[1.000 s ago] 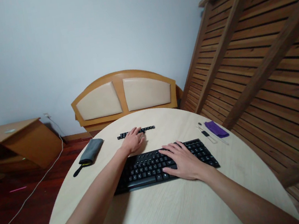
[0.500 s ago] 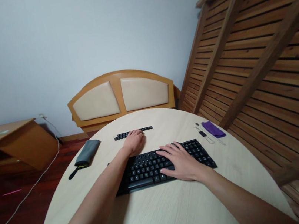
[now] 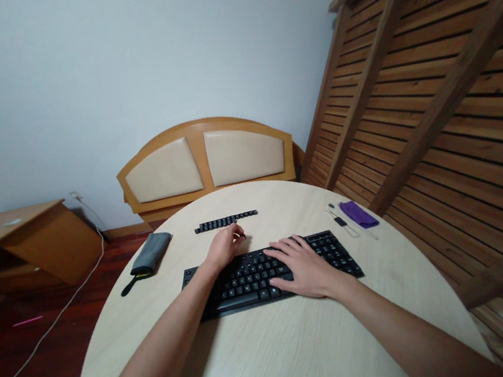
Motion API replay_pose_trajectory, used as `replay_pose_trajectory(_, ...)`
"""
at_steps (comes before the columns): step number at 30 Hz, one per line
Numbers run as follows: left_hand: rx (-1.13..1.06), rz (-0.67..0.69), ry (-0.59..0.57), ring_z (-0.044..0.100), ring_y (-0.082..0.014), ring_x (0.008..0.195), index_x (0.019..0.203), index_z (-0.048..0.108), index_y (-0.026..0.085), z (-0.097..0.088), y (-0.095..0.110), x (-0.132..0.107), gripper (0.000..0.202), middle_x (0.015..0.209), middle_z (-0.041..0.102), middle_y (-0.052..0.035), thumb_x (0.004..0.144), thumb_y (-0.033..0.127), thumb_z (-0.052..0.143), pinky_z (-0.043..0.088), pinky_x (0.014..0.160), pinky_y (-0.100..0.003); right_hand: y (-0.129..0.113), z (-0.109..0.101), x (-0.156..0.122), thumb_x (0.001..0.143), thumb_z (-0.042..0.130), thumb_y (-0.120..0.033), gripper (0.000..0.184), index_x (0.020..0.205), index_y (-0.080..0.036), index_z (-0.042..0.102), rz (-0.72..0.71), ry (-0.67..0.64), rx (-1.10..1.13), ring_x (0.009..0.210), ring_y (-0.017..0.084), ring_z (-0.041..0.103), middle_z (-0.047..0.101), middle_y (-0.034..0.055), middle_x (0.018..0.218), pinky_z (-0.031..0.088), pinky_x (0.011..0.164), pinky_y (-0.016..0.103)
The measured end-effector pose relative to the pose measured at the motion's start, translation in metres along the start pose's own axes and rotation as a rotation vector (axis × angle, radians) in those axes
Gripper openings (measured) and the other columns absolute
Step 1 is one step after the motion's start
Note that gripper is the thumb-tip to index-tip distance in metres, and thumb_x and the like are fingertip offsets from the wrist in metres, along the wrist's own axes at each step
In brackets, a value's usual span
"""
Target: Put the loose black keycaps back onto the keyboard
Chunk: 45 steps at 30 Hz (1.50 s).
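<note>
A black keyboard [image 3: 244, 300] lies on the round table [image 3: 277, 361], some of it hidden under my hands and left forearm. My right hand [image 3: 298, 266] rests on its right part, fingers spread. Above the keyboard's far edge, my left hand [image 3: 226, 246] is closed in a pinch on a small black keycap [image 3: 243, 236], which shows at the fingertips. Just beyond that hand, loose black keycaps [image 3: 219, 223] stand in rows on the tabletop.
At the table's left lies a grey pouch [image 3: 151, 252] with a black strap. A purple cloth [image 3: 358, 215] and a wire keycap puller [image 3: 340, 222] are at the right. A padded headboard [image 3: 203, 158] stands behind, and wooden slats [image 3: 408, 96] lean on the right.
My left hand has drawn back from the keycap rows toward the keyboard, with a keycap at its fingertips. My right hand stays spread on the keyboard.
</note>
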State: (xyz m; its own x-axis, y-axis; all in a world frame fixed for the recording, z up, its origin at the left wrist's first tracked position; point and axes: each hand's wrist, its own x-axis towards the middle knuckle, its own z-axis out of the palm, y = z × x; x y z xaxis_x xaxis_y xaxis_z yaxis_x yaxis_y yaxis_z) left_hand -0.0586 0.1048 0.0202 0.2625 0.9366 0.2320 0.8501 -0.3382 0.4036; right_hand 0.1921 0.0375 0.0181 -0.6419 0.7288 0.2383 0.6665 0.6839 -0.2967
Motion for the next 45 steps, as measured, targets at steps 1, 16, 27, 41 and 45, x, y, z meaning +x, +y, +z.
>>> replay_pose_trajectory(1,-0.036,-0.008,0.009,0.07,-0.0184,0.088,0.1,0.061,0.019,-0.001,0.004,-0.009,0.012,0.099,0.073,-0.0051,0.091,0.02,0.055,0.053,0.078,-0.026,0.0,0.0,0.0,0.088,0.053,-0.061,0.065,0.143,-0.026,0.05,0.001,-0.002,-0.002,0.136,0.029,0.038,0.047,0.0074,0.149,0.012,0.119,0.052)
replay_pose_trajectory(16,-0.484,-0.105,0.062,0.067,-0.0222,0.098,0.097,0.071,0.019,0.004,0.022,-0.09,0.015,0.101,0.074,-0.0032,0.086,0.026,0.063,0.048,0.095,-0.034,-0.016,0.0,-0.01,0.086,0.053,-0.065,0.066,0.136,-0.022,0.055,0.042,-0.014,0.001,0.137,0.032,0.038,0.051,0.0107,0.144,0.012,0.118,0.056)
replay_pose_trajectory(27,-0.342,-0.098,0.111,0.067,-0.0213,0.101,0.101,0.076,0.025,0.011,0.022,-0.094,0.015,0.103,0.075,-0.0003,0.089,0.027,0.067,0.048,0.094,-0.033,-0.016,0.001,-0.009,0.087,0.055,-0.061,0.064,0.136,-0.019,0.054,-0.02,-0.02,0.033,0.136,0.03,0.041,0.052,0.0136,0.143,0.007,0.119,0.059)
replay_pose_trajectory(41,-0.18,0.087,0.086,0.066,-0.0198,0.1,0.104,0.073,0.024,0.013,0.024,-0.099,0.018,0.106,0.073,-0.0018,0.095,0.019,0.058,0.051,0.092,-0.033,-0.017,0.001,-0.011,0.085,0.06,-0.056,0.065,0.137,-0.018,0.052,-0.066,-0.015,0.047,0.134,0.028,0.042,0.053,0.0126,0.141,0.009,0.121,0.055)
replay_pose_trajectory(45,-0.157,0.092,0.082,0.066,-0.0202,0.1,0.105,0.073,0.024,0.01,0.029,-0.103,0.021,0.107,0.072,-0.0026,0.097,0.022,0.054,0.051,0.089,-0.031,-0.021,0.001,-0.014,0.085,0.06,-0.056,0.065,0.137,-0.018,0.053,-0.056,-0.008,0.045,0.134,0.029,0.043,0.053,0.0131,0.141,0.009,0.12,0.056)
